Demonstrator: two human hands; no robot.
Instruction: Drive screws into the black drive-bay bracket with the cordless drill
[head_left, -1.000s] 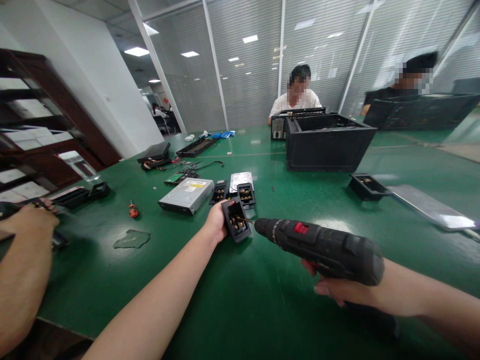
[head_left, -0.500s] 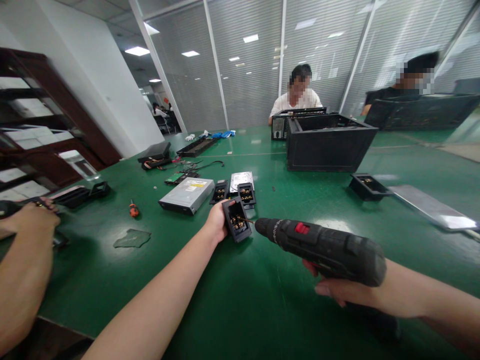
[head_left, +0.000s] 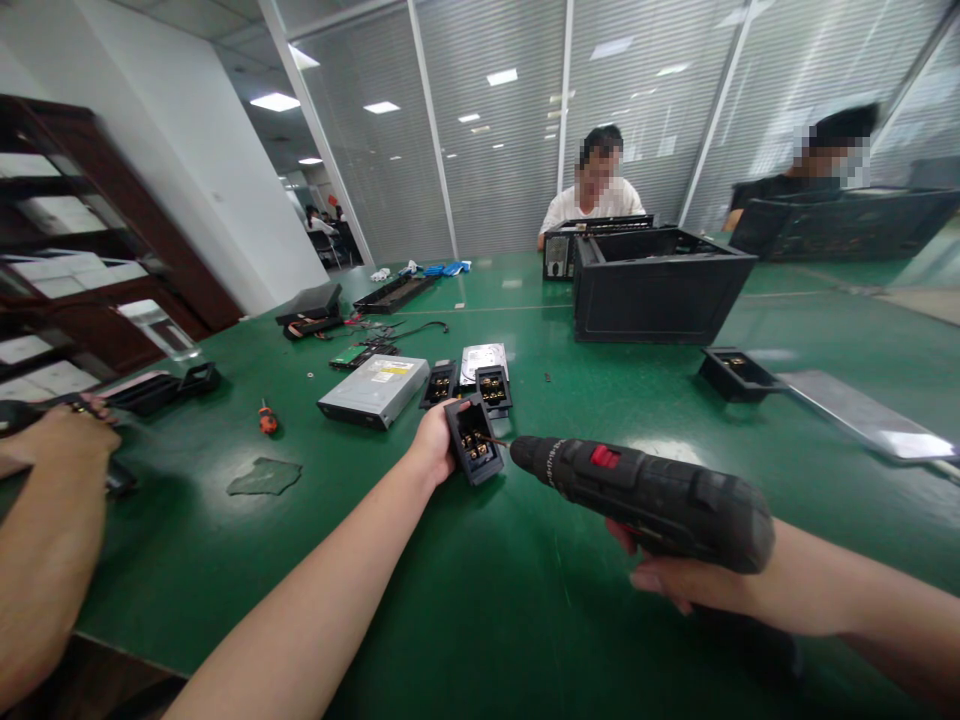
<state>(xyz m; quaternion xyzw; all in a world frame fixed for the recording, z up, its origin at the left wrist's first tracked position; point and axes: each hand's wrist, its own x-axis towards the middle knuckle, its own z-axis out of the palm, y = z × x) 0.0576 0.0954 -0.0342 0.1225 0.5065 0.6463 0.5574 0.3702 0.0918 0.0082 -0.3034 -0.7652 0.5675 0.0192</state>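
Observation:
My left hand [head_left: 435,446] is closed on the left side of a small black plastic box [head_left: 484,468], which is tilted toward me and has brass contacts inside. My right hand [head_left: 675,578] grips a black cordless drill [head_left: 645,490] with a red switch on top. The drill's thin bit [head_left: 496,440] points left and reaches into the box's open face; whether its tip touches a brass part is too small to tell. Just behind stand two similar black boxes, one on the left [head_left: 439,383] and one on the right [head_left: 493,388], beside a silver hard drive [head_left: 484,358].
An optical drive [head_left: 375,390], an orange screwdriver [head_left: 268,418] and a glass shard [head_left: 265,477] lie left. A black computer case [head_left: 652,290] stands at the back, another black box [head_left: 739,375] at right. A co-worker's arm [head_left: 64,500] is at far left; two people sit opposite.
Almost nothing differs: both hands, the box and the drill hold their places. The person opposite has shifted the head slightly.

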